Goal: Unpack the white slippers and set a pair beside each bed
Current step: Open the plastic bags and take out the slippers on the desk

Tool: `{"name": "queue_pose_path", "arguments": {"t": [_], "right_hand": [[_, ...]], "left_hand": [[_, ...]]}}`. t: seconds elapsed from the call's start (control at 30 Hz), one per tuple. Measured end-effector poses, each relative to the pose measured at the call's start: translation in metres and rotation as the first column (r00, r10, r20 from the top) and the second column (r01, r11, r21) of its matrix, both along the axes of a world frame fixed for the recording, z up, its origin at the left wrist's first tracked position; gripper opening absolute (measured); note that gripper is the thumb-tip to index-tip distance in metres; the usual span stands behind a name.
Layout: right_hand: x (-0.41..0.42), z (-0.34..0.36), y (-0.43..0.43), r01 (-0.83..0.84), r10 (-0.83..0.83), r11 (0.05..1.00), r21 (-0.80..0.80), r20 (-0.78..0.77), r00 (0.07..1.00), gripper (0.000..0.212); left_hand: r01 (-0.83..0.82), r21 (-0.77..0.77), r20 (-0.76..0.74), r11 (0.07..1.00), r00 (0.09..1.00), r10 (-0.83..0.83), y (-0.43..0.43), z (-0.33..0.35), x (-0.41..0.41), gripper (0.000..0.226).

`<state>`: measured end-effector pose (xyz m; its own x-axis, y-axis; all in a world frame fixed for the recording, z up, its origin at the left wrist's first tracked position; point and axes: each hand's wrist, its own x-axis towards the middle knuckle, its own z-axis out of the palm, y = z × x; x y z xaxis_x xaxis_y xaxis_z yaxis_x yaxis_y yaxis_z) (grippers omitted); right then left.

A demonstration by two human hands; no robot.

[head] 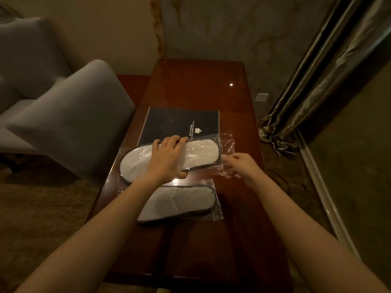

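Two packs of white slippers in clear plastic bags lie on a dark wooden table (201, 85). The far slipper pack (203, 151) has a dark trim and lies crosswise. My left hand (167, 159) clamps over its middle, fingers on the far edge and thumb on the near edge. My right hand (239, 166) pinches the loose open end of its plastic bag (227, 142) at the right. The near slipper pack (186, 201) lies untouched just below, partly hidden by my left forearm.
A black folder with a gold logo (182, 123) lies under the far pack's edge. A grey armchair (69, 117) stands close on the left. Heavy curtains (317, 81) hang at the right, above patterned carpet.
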<state>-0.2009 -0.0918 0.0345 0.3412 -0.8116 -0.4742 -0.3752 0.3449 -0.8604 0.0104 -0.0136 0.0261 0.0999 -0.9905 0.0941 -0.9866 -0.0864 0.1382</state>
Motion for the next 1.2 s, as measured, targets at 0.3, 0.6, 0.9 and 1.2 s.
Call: {"name": "queue_pose_path", "arguments": {"t": [0.3,0.6,0.9,1.2], "right_hand": [[-0.021,-0.015,-0.001,0.029,-0.065,0.975,-0.220,-0.159,0.985,0.024],[0.021,0.009,-0.017,-0.231,0.136,0.834,-0.500,-0.219,0.966,0.035],[0.016,0.019,-0.034,-0.056,0.093,0.949,-0.311,0.106,0.990,0.028],[0.012,0.036,-0.036,-0.686,0.436,0.502,-0.527,-0.531,0.726,0.085]], "left_hand": [[-0.031,0.024,-0.007,0.999,0.999,0.031,0.004,-0.002,0.012,0.104],[0.055,-0.020,0.009,0.998,0.998,-0.054,0.000,-0.002,0.006,0.104],[0.054,0.049,0.013,0.997,0.998,-0.054,0.004,0.000,0.031,0.115],[0.116,0.166,0.040,0.979,0.991,-0.124,0.001,0.007,0.044,0.121]]}}
